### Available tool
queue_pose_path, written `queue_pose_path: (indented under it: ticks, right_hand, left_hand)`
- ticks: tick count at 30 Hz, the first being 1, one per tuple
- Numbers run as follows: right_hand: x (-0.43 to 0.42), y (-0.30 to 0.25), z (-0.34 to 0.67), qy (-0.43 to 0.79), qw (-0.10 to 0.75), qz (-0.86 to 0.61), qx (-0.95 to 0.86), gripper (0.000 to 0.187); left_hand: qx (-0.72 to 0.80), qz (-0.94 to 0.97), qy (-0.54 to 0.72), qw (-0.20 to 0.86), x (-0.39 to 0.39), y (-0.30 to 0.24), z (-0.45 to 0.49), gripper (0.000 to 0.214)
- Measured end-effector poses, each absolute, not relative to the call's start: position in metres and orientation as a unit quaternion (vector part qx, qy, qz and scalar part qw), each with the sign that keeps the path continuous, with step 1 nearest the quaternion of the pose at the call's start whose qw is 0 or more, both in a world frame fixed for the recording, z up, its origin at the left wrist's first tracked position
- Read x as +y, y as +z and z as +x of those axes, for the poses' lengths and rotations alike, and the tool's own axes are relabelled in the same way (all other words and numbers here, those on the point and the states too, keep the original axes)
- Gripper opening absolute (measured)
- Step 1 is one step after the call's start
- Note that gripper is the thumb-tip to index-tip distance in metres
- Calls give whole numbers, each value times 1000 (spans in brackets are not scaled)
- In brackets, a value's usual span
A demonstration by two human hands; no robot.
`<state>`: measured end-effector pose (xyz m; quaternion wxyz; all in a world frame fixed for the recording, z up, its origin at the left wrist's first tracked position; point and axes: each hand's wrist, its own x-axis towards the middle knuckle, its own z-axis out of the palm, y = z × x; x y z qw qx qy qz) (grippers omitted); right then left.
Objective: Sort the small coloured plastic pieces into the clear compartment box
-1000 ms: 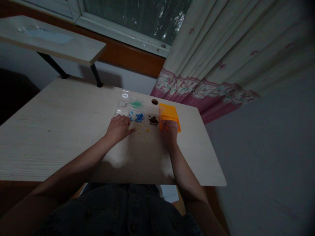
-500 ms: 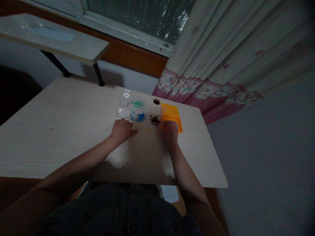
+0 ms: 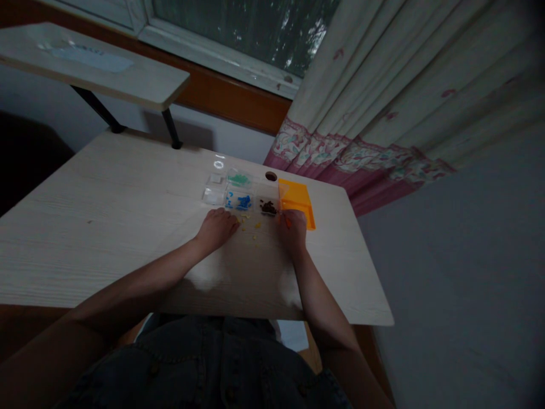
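Note:
My left hand (image 3: 216, 227) rests low on the table, its fingers bent and drawn together beside several small yellow pieces (image 3: 246, 216). Whatever lies under those fingertips is hidden. My right hand (image 3: 293, 227) is closed around a small, slim orange tool (image 3: 288, 221); its exact kind is too small to make out. The tool's tip points toward a clear tray of dark brown pieces (image 3: 268, 208). Just beyond my left hand stands a clear tray with blue pieces (image 3: 243, 202). More yellow bits (image 3: 258, 225) lie loose between my hands.
Behind the blue pieces sits a clear box of green pieces (image 3: 239, 179). A clear, partly white container (image 3: 213, 196) is at its left. An orange tray (image 3: 296, 193) stands right, partly behind my right hand. A round hole (image 3: 271, 176) and a raised shelf (image 3: 106, 74) are farther back.
My left hand has shifted slightly right, and its fingers have drawn in closer together. My right hand has barely moved and still holds the orange tool.

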<state>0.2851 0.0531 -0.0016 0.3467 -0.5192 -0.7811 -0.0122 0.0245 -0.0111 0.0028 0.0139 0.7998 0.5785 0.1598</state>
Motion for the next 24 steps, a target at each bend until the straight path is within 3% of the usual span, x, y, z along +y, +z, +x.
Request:
queue_pose_path:
  ticks: [9,18,24]
  right_hand:
    - [47,4,281,-10,345,-518,-783,27]
    - [17,15,239,2,335,-358,-872,18]
    - [-3,16,221,-6,315,-342,-885,18]
  left_hand:
    - [572,797,190,36,-7,7,19,31]
    - [488,760,367,223,-6,5,24,40]
    - [465,752,387,262,-9,7,30,42]
